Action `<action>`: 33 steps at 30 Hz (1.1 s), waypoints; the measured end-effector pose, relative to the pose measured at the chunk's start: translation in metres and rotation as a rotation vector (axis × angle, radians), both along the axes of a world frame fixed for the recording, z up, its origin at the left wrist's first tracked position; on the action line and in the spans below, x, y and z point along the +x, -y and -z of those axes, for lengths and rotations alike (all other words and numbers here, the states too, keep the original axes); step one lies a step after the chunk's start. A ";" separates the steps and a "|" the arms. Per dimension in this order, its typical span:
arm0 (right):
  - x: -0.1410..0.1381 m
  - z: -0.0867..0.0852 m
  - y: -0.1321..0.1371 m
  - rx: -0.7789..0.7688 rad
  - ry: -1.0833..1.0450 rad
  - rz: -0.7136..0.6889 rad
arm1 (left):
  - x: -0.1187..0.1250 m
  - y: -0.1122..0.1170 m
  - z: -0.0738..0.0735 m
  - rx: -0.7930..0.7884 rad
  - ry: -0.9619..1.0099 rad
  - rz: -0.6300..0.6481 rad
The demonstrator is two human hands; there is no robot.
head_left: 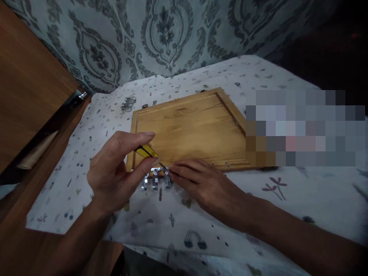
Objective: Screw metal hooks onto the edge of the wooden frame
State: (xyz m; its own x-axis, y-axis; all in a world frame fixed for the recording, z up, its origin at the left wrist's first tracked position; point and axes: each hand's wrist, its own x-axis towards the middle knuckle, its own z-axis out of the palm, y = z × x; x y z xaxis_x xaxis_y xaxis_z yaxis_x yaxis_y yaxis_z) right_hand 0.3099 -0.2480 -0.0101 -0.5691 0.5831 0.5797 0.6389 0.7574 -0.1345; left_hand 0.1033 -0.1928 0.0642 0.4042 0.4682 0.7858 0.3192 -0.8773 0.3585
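My left hand [115,172] grips a screwdriver [146,151] with a yellow and black handle between thumb and fingers. Its thin shaft slants down to the right, the tip at a shiny metal hook rail [156,170]. Several curved hooks hang from this rail over the near left edge of a wooden board [184,130], and screw heads show on it. Close beside the screwdriver tip, my right hand [201,182] has its fingers pressed together at the rail. Whatever those fingertips pinch is hidden. The board lies flat, a raised frame around its panel.
A white patterned cloth [100,126] covers the surface under the board. Behind it hangs a grey patterned curtain [165,30]. Several small metal rings [128,103] lie near the board's far left corner. Wooden furniture [31,84] stands at the left; a blurred patch covers the right.
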 end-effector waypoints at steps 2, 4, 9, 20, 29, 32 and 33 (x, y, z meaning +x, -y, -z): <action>0.000 0.000 0.000 0.000 0.012 0.009 | -0.001 0.000 -0.001 0.010 -0.019 0.003; 0.001 0.000 0.000 0.001 0.008 0.010 | 0.000 0.000 -0.001 0.015 -0.021 0.005; 0.001 0.000 0.001 0.001 -0.014 -0.013 | 0.004 -0.001 0.001 0.049 -0.021 0.020; 0.000 -0.001 0.000 0.023 -0.025 -0.012 | 0.002 0.001 -0.001 -0.116 -0.046 0.054; -0.001 -0.002 -0.001 0.033 -0.031 -0.017 | 0.004 0.002 -0.003 -0.123 -0.060 0.164; -0.001 -0.002 -0.002 0.039 -0.035 -0.014 | 0.003 0.001 -0.002 -0.109 -0.071 0.171; -0.001 -0.002 -0.002 0.039 -0.037 -0.016 | 0.003 0.001 -0.001 -0.104 -0.066 0.177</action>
